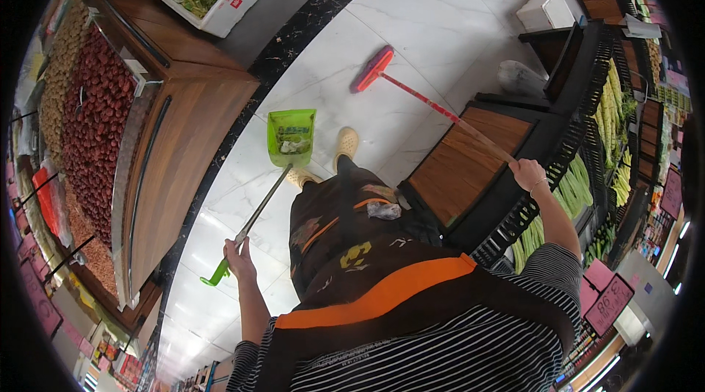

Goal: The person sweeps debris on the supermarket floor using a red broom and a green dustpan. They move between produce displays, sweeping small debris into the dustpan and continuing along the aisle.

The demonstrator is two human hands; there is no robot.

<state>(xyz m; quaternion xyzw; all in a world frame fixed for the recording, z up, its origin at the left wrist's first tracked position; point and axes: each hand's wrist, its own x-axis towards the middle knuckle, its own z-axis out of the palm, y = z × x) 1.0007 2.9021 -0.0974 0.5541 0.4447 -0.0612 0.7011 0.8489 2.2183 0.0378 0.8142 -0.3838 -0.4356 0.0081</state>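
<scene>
My left hand [240, 261] grips the metal pole of a long-handled green dustpan [291, 123], just beside its green hooked end. The pan rests on the floor by my feet, with some pale crumpled debris [296, 146] inside. My right hand [527, 174] is closed around the upper end of a broom handle [427, 101]. At the far end of that handle, the red broom head [373, 69] with purple bristles lies on the tiles, ahead and to the right of the dustpan.
White marble-look tiles [325, 56] with a dark border [292, 34] run ahead. On the left stands a wooden bin of dried red dates [96, 122]. A foam box [234, 3] holds leafy greens. Vegetable shelves with wood panels [468, 160] line the right; a white box [546, 10] stands farther off.
</scene>
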